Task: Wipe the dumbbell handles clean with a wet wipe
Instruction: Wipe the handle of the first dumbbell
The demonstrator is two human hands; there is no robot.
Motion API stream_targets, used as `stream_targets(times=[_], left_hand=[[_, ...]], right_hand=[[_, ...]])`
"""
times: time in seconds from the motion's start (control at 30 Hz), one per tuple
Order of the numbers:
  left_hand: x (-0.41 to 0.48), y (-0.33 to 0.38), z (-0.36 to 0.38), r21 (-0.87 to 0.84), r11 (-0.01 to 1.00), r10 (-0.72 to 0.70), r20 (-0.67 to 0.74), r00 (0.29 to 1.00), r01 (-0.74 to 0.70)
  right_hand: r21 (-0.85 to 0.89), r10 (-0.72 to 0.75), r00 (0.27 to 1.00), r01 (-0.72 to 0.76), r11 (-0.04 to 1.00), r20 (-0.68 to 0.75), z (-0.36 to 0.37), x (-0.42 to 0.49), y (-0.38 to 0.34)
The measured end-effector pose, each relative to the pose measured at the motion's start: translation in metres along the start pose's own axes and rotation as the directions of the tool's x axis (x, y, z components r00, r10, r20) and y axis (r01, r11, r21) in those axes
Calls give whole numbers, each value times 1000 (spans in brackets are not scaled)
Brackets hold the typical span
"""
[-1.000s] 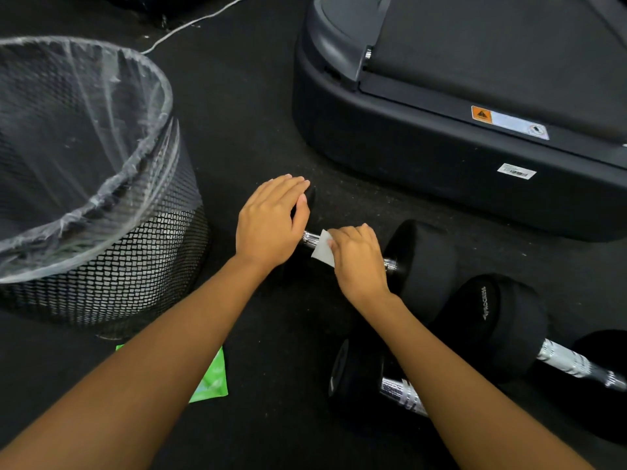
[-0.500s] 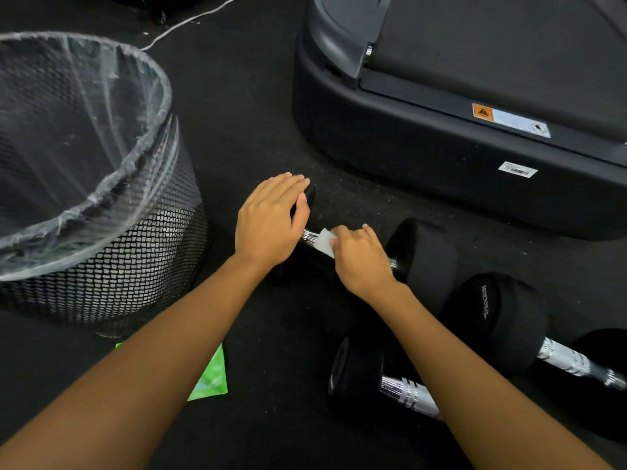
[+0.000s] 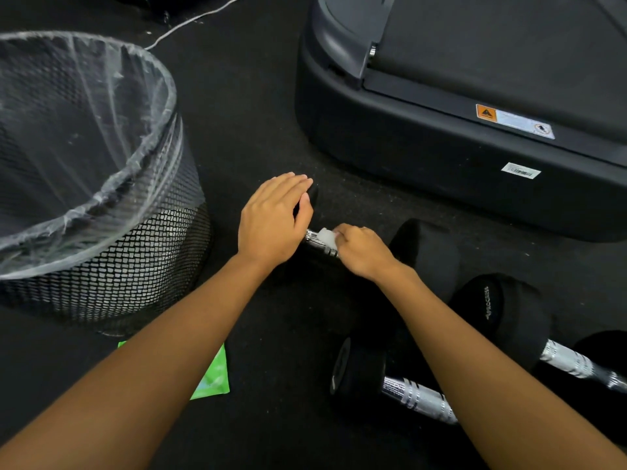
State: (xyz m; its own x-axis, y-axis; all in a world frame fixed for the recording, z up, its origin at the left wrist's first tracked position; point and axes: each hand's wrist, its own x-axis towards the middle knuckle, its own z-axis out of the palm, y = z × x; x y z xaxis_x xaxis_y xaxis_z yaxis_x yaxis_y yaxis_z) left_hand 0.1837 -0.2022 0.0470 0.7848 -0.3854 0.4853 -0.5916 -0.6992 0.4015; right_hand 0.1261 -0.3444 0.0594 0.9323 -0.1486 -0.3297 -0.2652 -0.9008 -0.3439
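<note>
A black dumbbell (image 3: 428, 252) lies on the dark floor in the middle of the view, its chrome handle (image 3: 317, 244) partly showing. My left hand (image 3: 271, 218) rests flat on its left head with fingers straight. My right hand (image 3: 364, 251) pinches a white wet wipe (image 3: 327, 236) round the handle, close to the left head. Two more dumbbells lie at the lower right: one (image 3: 359, 374) with a chrome handle near my right forearm, another (image 3: 502, 310) further right.
A black mesh bin (image 3: 112, 266) lined with clear plastic stands at the left. A green wipe packet (image 3: 213, 378) lies on the floor under my left forearm. A treadmill base (image 3: 441, 171) fills the upper right. A white cable (image 3: 190, 22) runs along the top.
My right hand has slid the wipe leftward along the handle towards the left head. My left hand has stayed on the dumbbell's left head.
</note>
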Motion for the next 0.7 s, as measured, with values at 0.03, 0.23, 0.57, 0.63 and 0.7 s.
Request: stream_targets(times=[0.03,0.23,0.57,0.63,0.7], left_hand=[[0,0,0,-2,1000,-1,-3,1000,1],[1,0,1,0,1000,-7,-1,1000,7],[1,1,-1,22,1000,-5,7,1000,5],[1,1,-1,26,1000,-9,10,1000,8],[2,0,0,32,999,-8,11,1000,8]], right_hand=[[-11,3,1000,-3,1000,-8,0,1,-3],[25,-131,981,136,990,-146,14,3,-19],[-206,-222,904,154,966,-365,32,-8,-14],[-272,-259,870,152,950,-419,38,-3,-23],[-281,-256,857,136,950,-448,42,1,-29]])
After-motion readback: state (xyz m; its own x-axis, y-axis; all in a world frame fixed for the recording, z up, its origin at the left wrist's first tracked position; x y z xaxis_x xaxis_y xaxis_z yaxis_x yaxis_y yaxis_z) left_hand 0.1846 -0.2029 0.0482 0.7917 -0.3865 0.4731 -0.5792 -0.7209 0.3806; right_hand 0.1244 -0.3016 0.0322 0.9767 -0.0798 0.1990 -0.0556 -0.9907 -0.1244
